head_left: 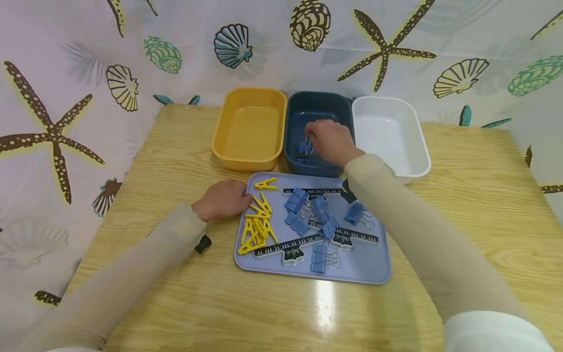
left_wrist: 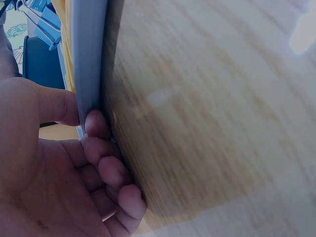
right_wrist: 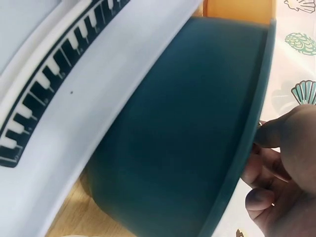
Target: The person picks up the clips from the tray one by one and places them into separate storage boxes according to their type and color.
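Note:
My right hand (head_left: 332,141) is inside the dark blue bin (head_left: 318,101) and pinches a blue binder clip (head_left: 303,148) by its wire handle. Below that clip another blue binder clip (head_left: 305,161) lies on the bin's floor. In the right wrist view the fingertips are partly behind the bin's rim (right_wrist: 247,133). My left hand (head_left: 225,198) grips the left edge of the lavender tray (head_left: 352,275), thumb over the rim and fingers curled beneath it. Yellow clothespins (head_left: 259,230) lie on the tray near this hand. Several blue binder clips (head_left: 320,208) are heaped at the tray's middle.
A yellow bin (head_left: 250,159) stands left of the dark blue one, a white bin (head_left: 391,132) right of it. Piano-key clips (head_left: 292,252) lie on the tray among the binder clips. A patterned cloth (head_left: 272,44) hangs behind the wooden table (head_left: 176,293).

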`<move>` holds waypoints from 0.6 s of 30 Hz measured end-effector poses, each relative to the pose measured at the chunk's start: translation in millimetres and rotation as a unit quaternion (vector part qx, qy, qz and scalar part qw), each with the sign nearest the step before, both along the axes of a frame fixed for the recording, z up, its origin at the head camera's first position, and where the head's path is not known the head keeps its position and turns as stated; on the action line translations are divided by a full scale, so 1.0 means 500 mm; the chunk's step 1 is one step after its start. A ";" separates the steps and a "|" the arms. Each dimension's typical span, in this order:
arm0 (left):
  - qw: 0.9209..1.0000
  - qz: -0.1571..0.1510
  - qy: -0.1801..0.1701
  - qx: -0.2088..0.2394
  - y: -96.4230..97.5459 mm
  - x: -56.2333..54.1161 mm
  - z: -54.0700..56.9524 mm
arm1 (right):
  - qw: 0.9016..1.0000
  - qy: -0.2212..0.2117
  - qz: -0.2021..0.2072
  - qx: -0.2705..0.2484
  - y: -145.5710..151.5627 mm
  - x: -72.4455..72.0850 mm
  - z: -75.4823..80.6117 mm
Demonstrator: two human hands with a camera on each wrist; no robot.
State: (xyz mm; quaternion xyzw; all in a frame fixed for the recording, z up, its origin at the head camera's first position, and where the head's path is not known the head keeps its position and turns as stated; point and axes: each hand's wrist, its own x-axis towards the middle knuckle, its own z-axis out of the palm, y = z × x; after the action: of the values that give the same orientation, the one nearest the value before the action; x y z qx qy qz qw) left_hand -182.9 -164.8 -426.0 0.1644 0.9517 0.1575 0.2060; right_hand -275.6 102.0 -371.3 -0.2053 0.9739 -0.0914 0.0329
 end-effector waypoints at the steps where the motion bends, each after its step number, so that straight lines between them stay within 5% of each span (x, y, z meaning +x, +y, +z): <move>1: 1.000 -0.001 0.001 0.000 0.000 -0.001 -0.001 | 1.000 0.000 0.001 0.001 0.000 0.000 -0.001; 18: 1.000 -0.002 0.001 -0.003 -0.001 -0.002 -0.004 | 1.000 -0.020 0.008 0.011 -0.004 0.001 -0.020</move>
State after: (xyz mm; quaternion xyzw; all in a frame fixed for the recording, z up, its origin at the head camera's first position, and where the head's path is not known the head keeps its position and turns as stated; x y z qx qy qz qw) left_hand -184.1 -165.4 -428.0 0.1662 0.9520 0.1539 0.2059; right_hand -275.0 100.2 -381.4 -0.2113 0.9721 -0.0850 0.0557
